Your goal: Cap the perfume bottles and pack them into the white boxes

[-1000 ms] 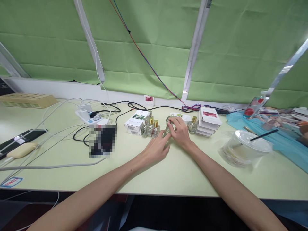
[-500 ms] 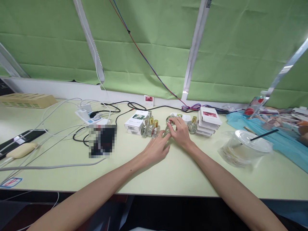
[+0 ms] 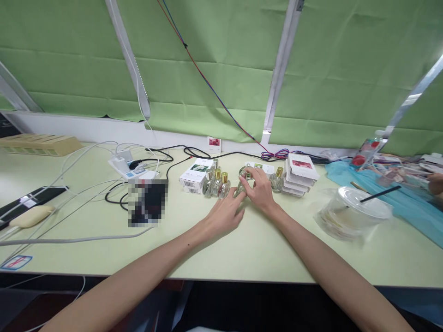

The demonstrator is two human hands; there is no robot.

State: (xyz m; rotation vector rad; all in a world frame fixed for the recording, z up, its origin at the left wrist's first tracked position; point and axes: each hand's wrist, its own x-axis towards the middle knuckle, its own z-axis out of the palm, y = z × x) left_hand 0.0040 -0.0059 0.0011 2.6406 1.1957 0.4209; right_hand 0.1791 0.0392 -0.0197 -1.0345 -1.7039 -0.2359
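Both hands meet at a small glass bottle [image 3: 240, 187] at the middle of the table. My left hand [image 3: 226, 213] touches its lower part with the fingertips, fingers slightly spread. My right hand [image 3: 259, 190] pinches its upper part between thumb and fingers, which partly hide it. Another glass bottle [image 3: 245, 170] shows just behind the right fingers. Several clear bottles with gold caps [image 3: 217, 184] stand to the left, against a white box [image 3: 196, 174]. To the right, more gold-capped bottles [image 3: 277, 180] stand beside a stack of white boxes [image 3: 300, 174].
A lidded plastic cup with a black straw [image 3: 355, 210] stands at the right, near a blue cloth [image 3: 387, 189]. Cables and a power strip [image 3: 129, 168] lie at the left, with a phone [image 3: 31, 200]. A small white box [image 3: 213, 144] stands at the back.
My right fingers have shifted very slightly around the bottle. A bit of another person's hand at the far right edge has moved.
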